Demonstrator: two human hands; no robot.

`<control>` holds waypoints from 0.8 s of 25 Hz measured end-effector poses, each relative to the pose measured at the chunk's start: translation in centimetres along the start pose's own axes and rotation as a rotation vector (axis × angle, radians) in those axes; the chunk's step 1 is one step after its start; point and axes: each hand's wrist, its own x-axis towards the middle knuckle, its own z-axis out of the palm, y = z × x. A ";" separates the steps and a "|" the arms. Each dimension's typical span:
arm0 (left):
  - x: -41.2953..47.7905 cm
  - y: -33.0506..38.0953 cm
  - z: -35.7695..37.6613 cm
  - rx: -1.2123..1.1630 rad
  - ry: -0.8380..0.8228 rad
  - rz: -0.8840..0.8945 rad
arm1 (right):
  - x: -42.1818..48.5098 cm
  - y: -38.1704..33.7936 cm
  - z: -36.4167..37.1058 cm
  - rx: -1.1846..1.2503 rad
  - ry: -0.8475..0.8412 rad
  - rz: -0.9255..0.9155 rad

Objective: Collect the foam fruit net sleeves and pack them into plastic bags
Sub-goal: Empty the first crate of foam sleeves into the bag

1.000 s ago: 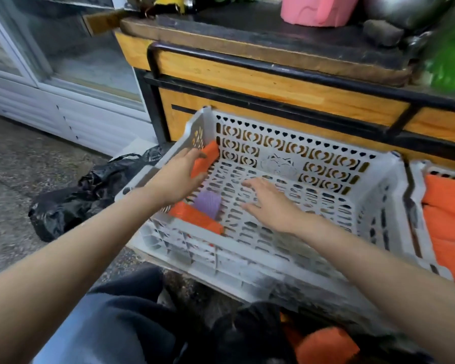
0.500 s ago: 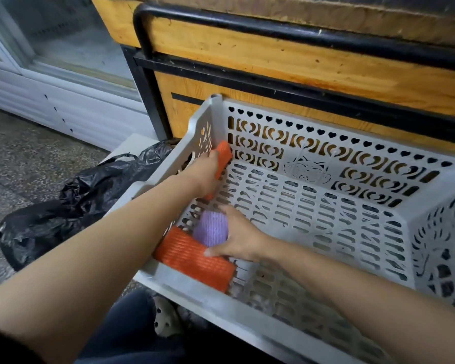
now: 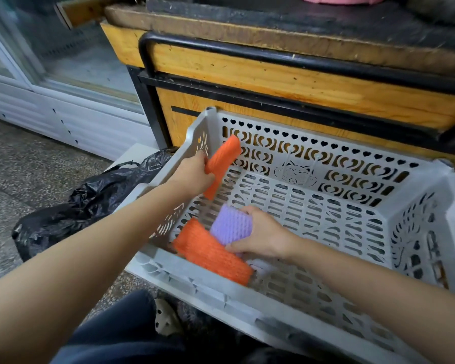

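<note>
A grey perforated plastic crate (image 3: 326, 203) stands in front of me, tilted toward me. Inside its far left corner my left hand (image 3: 195, 174) grips an orange foam net sleeve (image 3: 222, 164) and holds it upright, clear of the crate floor. My right hand (image 3: 263, 236) holds a purple foam sleeve (image 3: 231, 224) near the crate's near left corner, fingers curled round its edge. Beside it a second, larger orange foam sleeve (image 3: 210, 253) lies flat on the crate floor against the near wall.
A black plastic bag (image 3: 84, 203) lies crumpled on the stone floor left of the crate. Behind the crate stands a wooden stand (image 3: 273, 74) with black metal rails. A glass-door cooler (image 3: 50, 61) is at the far left. My knee (image 3: 121, 334) is below.
My left hand has lifted its orange sleeve up along the crate's left wall. My right hand went from the bare crate floor to the purple sleeve and now grips it.
</note>
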 end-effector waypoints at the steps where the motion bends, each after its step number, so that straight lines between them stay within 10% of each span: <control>1: -1.0 0.4 -0.6 -0.050 0.058 -0.019 | -0.7 -0.4 -0.9 -0.056 0.063 -0.011; 10: -10.4 6.8 -0.6 -0.397 0.025 0.086 | -7.2 -2.0 -7.7 -0.024 0.668 -0.154; 20: -18.8 13.8 1.7 -0.514 0.127 0.456 | -18.8 -3.0 -8.6 0.423 0.429 -0.335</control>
